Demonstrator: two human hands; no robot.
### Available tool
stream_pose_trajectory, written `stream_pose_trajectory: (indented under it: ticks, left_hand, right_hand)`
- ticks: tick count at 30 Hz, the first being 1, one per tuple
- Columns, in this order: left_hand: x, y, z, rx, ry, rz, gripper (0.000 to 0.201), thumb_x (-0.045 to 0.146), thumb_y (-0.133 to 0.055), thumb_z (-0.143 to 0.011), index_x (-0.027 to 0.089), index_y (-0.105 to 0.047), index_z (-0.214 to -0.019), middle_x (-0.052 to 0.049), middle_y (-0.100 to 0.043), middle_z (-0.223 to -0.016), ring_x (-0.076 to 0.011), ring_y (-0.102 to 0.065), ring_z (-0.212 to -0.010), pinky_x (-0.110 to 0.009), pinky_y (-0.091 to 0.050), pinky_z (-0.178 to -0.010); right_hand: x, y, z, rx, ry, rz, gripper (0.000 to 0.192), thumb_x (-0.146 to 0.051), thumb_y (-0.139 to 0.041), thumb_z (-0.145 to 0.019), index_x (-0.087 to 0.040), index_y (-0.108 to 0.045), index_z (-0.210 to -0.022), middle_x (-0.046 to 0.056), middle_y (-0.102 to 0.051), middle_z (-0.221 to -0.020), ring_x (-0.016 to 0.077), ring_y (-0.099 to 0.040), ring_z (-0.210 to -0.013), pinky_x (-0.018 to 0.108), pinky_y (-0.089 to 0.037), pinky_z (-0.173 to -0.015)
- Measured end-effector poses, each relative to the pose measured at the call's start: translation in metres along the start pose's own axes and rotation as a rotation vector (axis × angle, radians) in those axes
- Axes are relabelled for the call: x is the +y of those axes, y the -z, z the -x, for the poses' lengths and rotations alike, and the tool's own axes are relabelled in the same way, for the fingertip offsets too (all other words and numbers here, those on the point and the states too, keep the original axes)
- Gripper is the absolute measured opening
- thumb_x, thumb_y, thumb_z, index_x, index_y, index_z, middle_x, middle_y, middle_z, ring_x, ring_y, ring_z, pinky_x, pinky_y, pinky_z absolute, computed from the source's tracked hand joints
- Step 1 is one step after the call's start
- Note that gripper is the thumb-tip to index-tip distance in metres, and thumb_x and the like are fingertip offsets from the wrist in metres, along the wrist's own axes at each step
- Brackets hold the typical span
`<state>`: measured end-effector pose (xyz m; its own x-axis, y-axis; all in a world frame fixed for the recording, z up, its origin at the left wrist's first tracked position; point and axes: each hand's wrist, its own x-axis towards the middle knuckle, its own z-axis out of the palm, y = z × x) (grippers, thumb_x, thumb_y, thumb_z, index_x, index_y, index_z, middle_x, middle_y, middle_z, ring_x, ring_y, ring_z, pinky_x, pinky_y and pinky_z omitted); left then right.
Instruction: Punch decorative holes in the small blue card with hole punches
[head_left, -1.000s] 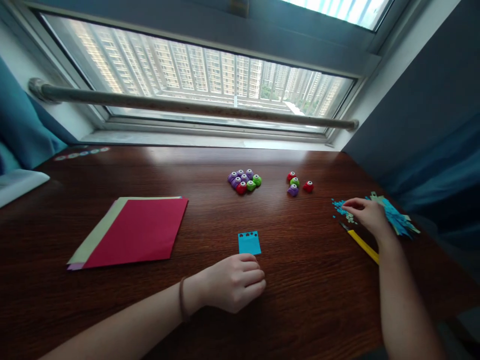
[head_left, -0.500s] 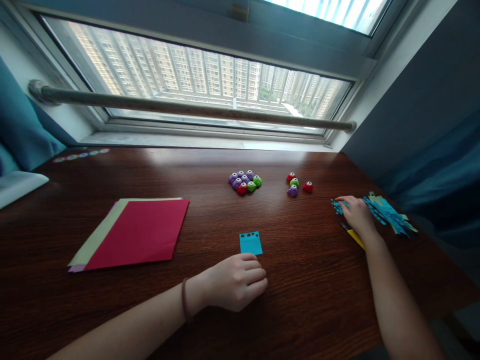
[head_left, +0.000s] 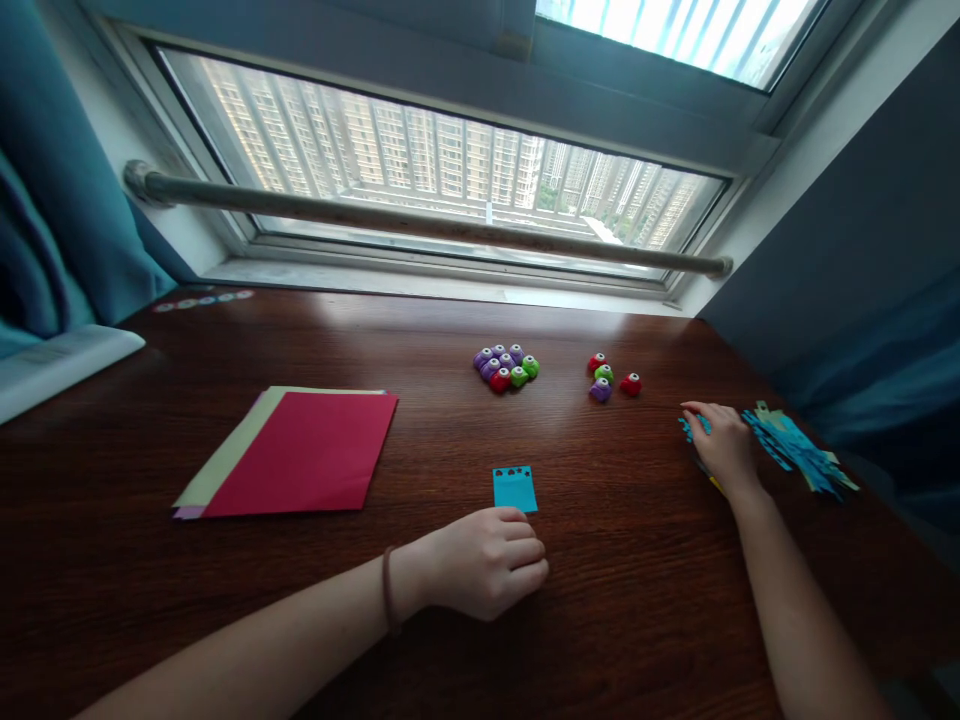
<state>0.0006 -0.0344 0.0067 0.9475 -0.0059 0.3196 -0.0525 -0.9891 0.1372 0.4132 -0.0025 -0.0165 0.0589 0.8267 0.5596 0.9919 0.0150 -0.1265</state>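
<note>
Head view, looking down over a dark wooden table [head_left: 645, 600] below a window.

Lower centre of the frame: left hand [head_left: 487, 560] resting on the wood, fingers curled in and pressed together in a loose fist, knuckles just below a small blue paper card [head_left: 515, 490]. Touching or only just beside the card, cannot tell. Card flat, with a row of small punched holes along its top edge. Brown hair tie [head_left: 388, 605] around the left wrist.

Right of centre: right hand [head_left: 726, 445] palm down on the table, fingers held together and stretched toward the left, tips over a scatter of blue paper bits [head_left: 688, 428]. Pressing or only hovering, cannot tell. Immediately right of the hand, a heap of blue paper strips [head_left: 795, 452] near the table's right edge.

Left of centre: stack of coloured paper sheets [head_left: 300, 455], red on top, lying flat.

Upper centre: cluster of small purple, red and green punches [head_left: 506, 368]; a second, smaller group of punches [head_left: 611, 380] to its right, well apart from both hands.
</note>
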Motion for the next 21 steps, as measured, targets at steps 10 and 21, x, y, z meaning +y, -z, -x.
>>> stream_pose_trajectory:
  ticks: [10, 21]
  left_hand:
    - [0.001, -0.003, 0.002, 0.041, -0.001, -0.046, 0.016, 0.014, -0.04, -0.085, 0.013, -0.054, -0.077, -0.003, -0.052, -0.07, -0.0149, -0.044, -0.062, -0.031, -0.04, -0.066]
    - [-0.006, -0.001, 0.002, 0.411, 0.682, -0.079, 0.015, 0.019, -0.046, -0.084, 0.015, -0.051, -0.097, -0.009, -0.054, -0.095, -0.0221, -0.048, -0.087, -0.038, -0.039, -0.08]
  right_hand:
    - [-0.131, -0.003, -0.019, -0.073, 0.11, -0.478, 0.014, -0.028, -0.052, -0.084, -0.018, -0.062, -0.081, 0.004, -0.059, -0.078, 0.0173, -0.056, -0.071, 0.029, -0.044, -0.067]
    - [-0.19, -0.094, -0.092, -0.258, 0.283, -0.585, 0.042, -0.011, -0.047, -0.078, -0.019, -0.051, -0.12, 0.008, -0.05, -0.122, 0.0219, -0.043, -0.114, 0.039, -0.033, -0.1]
